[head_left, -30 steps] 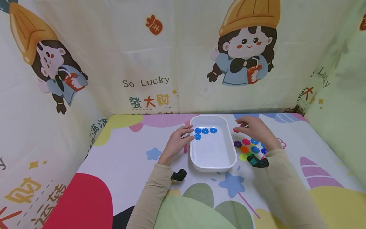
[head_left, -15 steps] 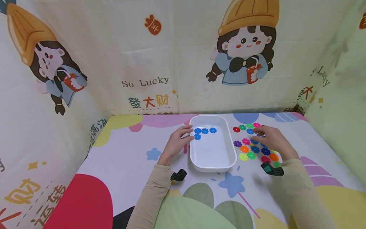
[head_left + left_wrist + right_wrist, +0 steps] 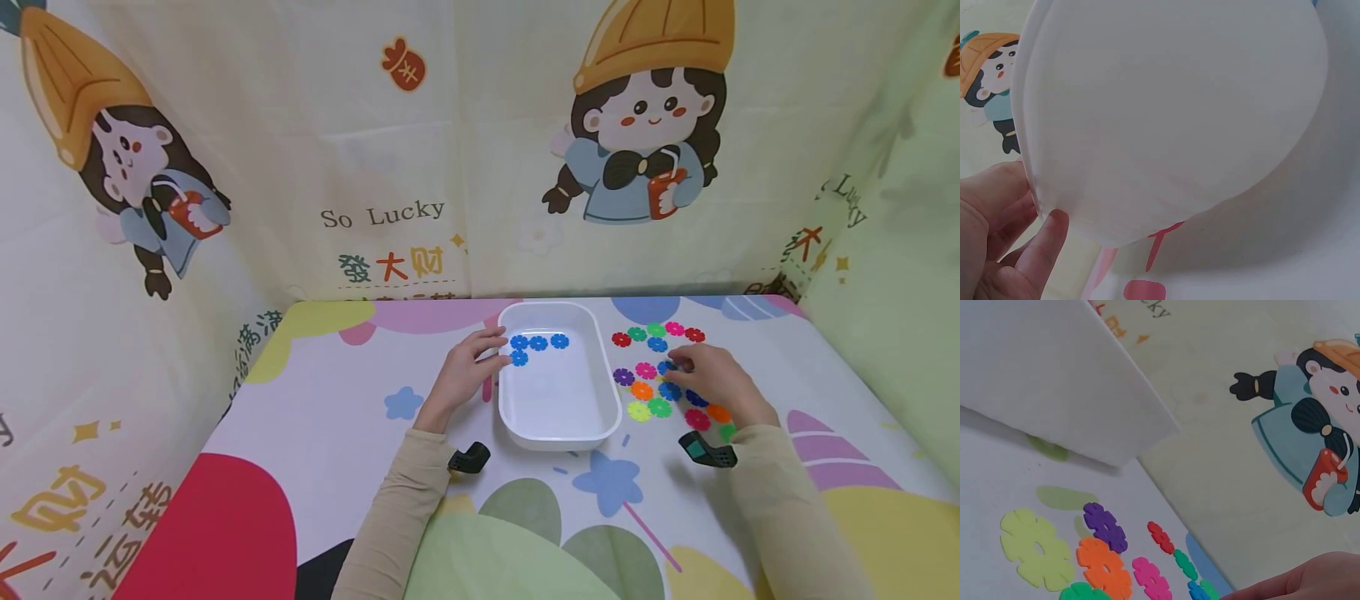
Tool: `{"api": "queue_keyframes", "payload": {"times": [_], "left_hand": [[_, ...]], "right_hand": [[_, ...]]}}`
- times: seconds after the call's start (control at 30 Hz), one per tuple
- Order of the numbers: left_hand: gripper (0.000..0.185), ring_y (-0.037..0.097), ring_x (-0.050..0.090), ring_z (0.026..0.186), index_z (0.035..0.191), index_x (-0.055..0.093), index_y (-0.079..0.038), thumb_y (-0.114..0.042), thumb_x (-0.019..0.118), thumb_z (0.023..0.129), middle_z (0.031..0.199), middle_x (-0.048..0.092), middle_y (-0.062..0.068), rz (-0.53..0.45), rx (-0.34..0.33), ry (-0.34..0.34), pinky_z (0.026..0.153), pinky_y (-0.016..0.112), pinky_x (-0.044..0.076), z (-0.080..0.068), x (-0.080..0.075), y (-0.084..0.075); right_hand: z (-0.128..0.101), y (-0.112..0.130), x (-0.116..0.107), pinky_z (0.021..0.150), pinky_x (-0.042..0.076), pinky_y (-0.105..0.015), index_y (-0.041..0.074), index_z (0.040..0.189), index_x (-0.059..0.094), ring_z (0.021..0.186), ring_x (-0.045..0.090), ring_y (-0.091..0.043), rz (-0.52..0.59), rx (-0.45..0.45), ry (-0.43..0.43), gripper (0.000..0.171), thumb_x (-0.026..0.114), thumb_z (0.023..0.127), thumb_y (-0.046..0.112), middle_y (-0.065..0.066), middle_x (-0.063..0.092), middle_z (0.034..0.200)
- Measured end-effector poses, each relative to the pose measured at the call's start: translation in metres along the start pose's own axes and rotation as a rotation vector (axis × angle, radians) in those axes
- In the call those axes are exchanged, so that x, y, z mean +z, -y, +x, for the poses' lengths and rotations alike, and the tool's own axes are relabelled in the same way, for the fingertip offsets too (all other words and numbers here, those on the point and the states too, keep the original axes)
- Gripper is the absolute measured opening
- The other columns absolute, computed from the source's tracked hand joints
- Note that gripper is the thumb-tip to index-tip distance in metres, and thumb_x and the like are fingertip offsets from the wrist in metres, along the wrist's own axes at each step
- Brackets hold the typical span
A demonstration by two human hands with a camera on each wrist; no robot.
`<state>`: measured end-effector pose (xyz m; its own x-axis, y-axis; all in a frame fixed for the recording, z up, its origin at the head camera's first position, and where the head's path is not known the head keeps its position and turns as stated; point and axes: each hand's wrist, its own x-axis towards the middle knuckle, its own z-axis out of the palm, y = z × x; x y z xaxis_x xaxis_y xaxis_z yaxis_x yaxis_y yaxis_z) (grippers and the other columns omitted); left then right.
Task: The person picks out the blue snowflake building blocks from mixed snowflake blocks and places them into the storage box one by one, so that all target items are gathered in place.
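Observation:
A white plastic tray stands on the table with several blue flower-shaped discs in its far left part. My left hand holds the tray's left rim; in the left wrist view its thumb lies on the outer wall and the fingers reach behind the edge. Right of the tray, my right hand is low over the spread of loose discs. Its thumb and forefinger are apart beside a blue disc. In the right wrist view only part of that hand shows, at the lower right; its fingertips are cut off.
Loose flower discs lie around the right hand: red, purple, orange, yellow, green and pink, among others. A printed cloth hangs behind the patterned table.
My right hand has moved right and a little nearer from above the far discs, uncovering several of them, then dropped slightly toward the middle of the spread. The left hand and tray stay put.

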<state>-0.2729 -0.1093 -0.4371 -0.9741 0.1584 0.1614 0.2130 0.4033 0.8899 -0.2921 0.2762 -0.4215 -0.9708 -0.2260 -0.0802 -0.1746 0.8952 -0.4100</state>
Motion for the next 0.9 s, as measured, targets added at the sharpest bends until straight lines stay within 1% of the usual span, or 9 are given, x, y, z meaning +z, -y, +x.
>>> {"api": "queue_keyframes", "payload": {"times": [0.13,0.23,0.37,0.63,0.9], "left_hand": [[0.040,0.017,0.045,0.134,0.127,0.065,-0.004,-0.023,0.069,0.092,0.142,0.051,-0.007,0.005,0.005,0.004,0.103,0.033,0.046,0.0001,-0.0002,0.0004],[0.039,0.017,0.044,0.134,0.127,0.064,-0.003,-0.021,0.069,0.092,0.143,0.051,-0.007,0.003,0.012,0.008,0.103,0.034,0.046,0.0003,-0.0003,0.0004],[0.039,0.017,0.044,0.134,0.127,0.064,-0.003,-0.021,0.069,0.093,0.143,0.051,-0.006,-0.002,0.013,0.010,0.103,0.034,0.046,0.0002,-0.0006,-0.0001],[0.039,0.020,0.043,0.135,0.127,0.064,-0.003,-0.021,0.069,0.092,0.144,0.050,-0.005,-0.001,0.013,0.009,0.103,0.036,0.046,0.0003,-0.0013,-0.0003],[0.037,0.017,0.045,0.134,0.126,0.066,-0.006,-0.023,0.069,0.092,0.142,0.051,-0.007,0.009,0.012,0.007,0.102,0.033,0.046,0.0003,-0.0012,0.0004]], "right_hand": [[0.0019,-0.0007,0.0018,0.082,0.050,-0.060,-0.009,0.123,0.060,0.096,0.056,-0.038,-0.026,0.012,-0.005,0.049,0.074,0.087,0.020,-0.025,0.063,0.107],[0.0034,-0.0010,0.0040,0.083,0.049,-0.061,-0.009,0.122,0.060,0.098,0.057,-0.039,-0.027,0.018,-0.016,0.047,0.074,0.088,0.019,-0.026,0.064,0.108],[0.0051,0.0007,0.0051,0.086,0.051,-0.058,-0.010,0.120,0.061,0.098,0.058,-0.040,-0.023,0.006,-0.021,0.043,0.074,0.088,0.016,-0.026,0.064,0.107],[0.0044,0.0053,0.0040,0.085,0.053,-0.055,-0.008,0.119,0.062,0.098,0.056,-0.040,-0.050,-0.039,-0.020,0.040,0.075,0.086,0.013,-0.025,0.061,0.106],[0.0024,0.0052,0.0036,0.082,0.055,-0.055,-0.007,0.118,0.063,0.101,0.053,-0.042,-0.044,-0.059,-0.029,0.041,0.076,0.085,0.013,-0.031,0.053,0.114]]}}
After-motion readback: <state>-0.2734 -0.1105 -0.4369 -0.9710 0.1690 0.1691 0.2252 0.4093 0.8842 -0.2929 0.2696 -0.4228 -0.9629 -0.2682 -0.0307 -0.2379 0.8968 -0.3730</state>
